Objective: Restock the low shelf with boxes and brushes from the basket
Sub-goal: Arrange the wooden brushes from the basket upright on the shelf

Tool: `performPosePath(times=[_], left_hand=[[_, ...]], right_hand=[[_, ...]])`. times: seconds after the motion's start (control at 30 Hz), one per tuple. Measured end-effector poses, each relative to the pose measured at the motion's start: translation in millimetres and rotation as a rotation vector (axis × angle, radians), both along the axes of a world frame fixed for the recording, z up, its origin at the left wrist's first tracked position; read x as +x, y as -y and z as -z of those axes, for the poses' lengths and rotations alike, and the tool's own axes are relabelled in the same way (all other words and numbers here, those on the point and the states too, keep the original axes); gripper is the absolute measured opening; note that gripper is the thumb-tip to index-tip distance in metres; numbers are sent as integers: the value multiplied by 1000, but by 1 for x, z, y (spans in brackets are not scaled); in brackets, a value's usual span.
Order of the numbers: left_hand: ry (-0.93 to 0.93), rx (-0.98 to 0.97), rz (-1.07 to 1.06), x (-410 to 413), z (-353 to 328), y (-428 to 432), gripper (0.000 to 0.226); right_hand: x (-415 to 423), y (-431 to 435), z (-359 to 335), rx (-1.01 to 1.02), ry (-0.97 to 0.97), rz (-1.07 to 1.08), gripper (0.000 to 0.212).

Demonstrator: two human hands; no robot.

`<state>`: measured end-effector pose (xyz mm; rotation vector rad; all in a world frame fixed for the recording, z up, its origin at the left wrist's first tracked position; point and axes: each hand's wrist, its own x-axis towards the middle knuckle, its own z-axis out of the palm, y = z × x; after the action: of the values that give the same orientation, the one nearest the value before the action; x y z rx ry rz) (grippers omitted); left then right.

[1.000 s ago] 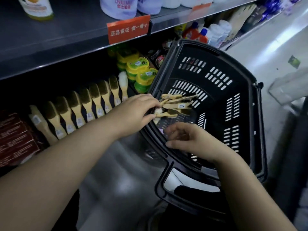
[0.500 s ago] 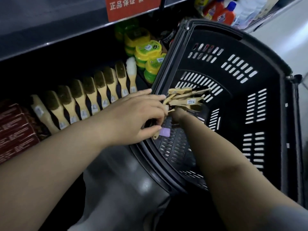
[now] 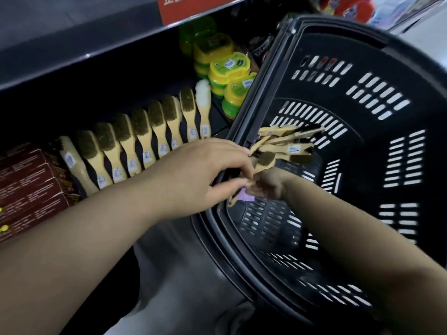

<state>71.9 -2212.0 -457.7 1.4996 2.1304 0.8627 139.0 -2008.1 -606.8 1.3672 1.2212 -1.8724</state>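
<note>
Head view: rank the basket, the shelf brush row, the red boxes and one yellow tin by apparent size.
1. basket, largest by far, though it is also the nearest.
2. shelf brush row.
3. red boxes, cut off by the frame edge, so their rank against the row is unsure.
4. yellow tin, smallest.

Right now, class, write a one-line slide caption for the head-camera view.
Left hand grips a bundle of wooden brushes inside the basket, right hand meeting it, beside the brush-lined low shelf.

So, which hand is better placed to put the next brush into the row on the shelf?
Probably the left hand: it lies next to the brush row, and its fingers seem to pinch a brush. The right hand is deeper inside the basket.
</note>
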Motion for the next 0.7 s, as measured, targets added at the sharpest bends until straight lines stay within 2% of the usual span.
performPosePath(times=[0.13, 0.23, 0.33, 0.4, 0.47, 0.53, 0.63, 0.7], left_hand=[[153, 8, -160, 4, -9, -13, 27], [271, 39, -275, 8, -15, -26, 37], [507, 11, -298, 17, -21, -39, 42], [698, -55, -292, 23, -24, -45, 34], [834, -97, -319, 27, -25, -47, 25], [869, -79, -394, 27, -22, -48, 20], [1013, 22, -453, 21, -20, -46, 15], [1055, 54, -462, 15, -20, -42, 17]], right_hand=[[30, 9, -66, -5, -290, 40, 9], [45, 11, -117, -47, -516, -2, 27], [53, 21, -151, -42, -669, -120, 31], [57, 31, -157, -17, -741, -197, 27], [57, 39, -155, 54, -750, -298, 23], [52, 36, -148, 87, -723, -346, 19], [37, 10, -118, 38, -605, -163, 23], [27, -7, -78, 184, -437, -76, 14]])
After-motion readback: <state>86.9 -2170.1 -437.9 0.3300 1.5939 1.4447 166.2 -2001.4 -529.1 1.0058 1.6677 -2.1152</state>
